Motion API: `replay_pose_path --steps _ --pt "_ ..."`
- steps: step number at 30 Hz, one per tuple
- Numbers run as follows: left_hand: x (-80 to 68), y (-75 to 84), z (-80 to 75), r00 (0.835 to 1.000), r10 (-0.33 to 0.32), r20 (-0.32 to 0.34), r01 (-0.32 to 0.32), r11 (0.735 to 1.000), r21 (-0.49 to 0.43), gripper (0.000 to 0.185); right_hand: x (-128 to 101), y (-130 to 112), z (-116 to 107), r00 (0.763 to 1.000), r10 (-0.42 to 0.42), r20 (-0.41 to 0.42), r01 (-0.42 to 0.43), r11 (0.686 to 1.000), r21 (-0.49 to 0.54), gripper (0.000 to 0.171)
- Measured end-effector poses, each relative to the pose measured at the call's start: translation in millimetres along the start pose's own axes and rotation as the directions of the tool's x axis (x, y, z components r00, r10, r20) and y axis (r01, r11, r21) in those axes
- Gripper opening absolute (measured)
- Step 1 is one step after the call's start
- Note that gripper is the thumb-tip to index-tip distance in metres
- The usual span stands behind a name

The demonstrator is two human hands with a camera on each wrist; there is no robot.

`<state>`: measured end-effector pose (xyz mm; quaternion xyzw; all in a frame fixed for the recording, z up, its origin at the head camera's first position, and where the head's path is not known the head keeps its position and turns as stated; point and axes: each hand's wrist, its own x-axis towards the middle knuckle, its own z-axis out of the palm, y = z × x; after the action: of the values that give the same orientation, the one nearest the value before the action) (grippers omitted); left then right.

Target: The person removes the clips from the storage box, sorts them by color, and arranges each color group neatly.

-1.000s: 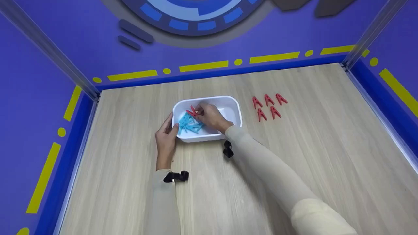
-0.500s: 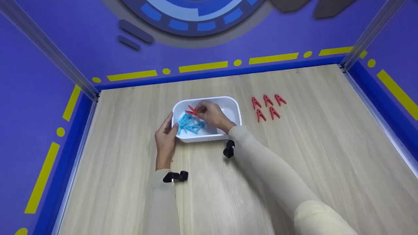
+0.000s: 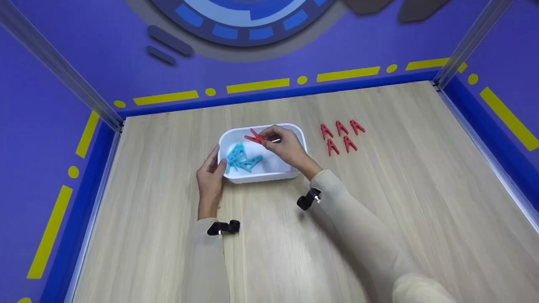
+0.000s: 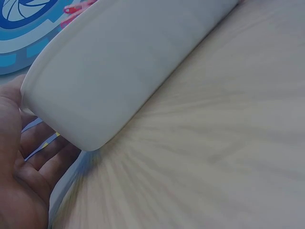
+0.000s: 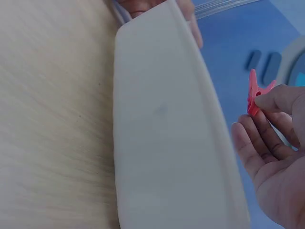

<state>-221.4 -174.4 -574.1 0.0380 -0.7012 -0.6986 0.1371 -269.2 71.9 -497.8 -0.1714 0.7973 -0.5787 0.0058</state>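
A white tub (image 3: 294, 130) stands mid-table and holds several blue clothespins (image 3: 241, 159). My right hand (image 3: 281, 141) pinches a red clothespin (image 3: 254, 137) above the tub's far side; the right wrist view shows that red clothespin (image 5: 255, 90) between thumb and fingertips, beside the tub (image 5: 167, 143). My left hand (image 3: 210, 172) holds the tub's left near corner, thumb on the rim; in the left wrist view the left hand's fingers (image 4: 28, 157) lie under the tub (image 4: 124, 67).
Several red clothespins (image 3: 340, 135) lie in two rows on the wooden table (image 3: 400, 189) right of the tub. Purple walls with yellow stripes (image 3: 257, 85) close in the table on three sides.
My right hand has lifted the red clothespin out of the blue pile and drawn it up and to the right, over the tub's far part. The left hand has stayed on the tub.
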Motion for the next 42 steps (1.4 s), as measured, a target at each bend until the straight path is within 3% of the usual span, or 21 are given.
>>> replay_pose_path --steps 12,23,42 --pt "-0.1 0.5 -0.9 1.0 -0.021 0.0 0.021 1.0 -0.017 0.049 -30 -6 -39 0.997 -0.009 -0.072 0.01 1.0 0.009 0.022" --pt "0.0 2.2 -3.2 0.997 -0.075 0.014 0.075 0.997 -0.001 0.051 -59 5 -79 0.987 -0.017 -0.162 0.023 0.999 0.039 0.022" --pt "-3.4 -0.5 -2.6 1.0 -0.013 0.02 0.013 1.0 0.002 0.049 -95 47 -155 0.951 0.03 -0.309 0.024 0.985 0.17 0.021"
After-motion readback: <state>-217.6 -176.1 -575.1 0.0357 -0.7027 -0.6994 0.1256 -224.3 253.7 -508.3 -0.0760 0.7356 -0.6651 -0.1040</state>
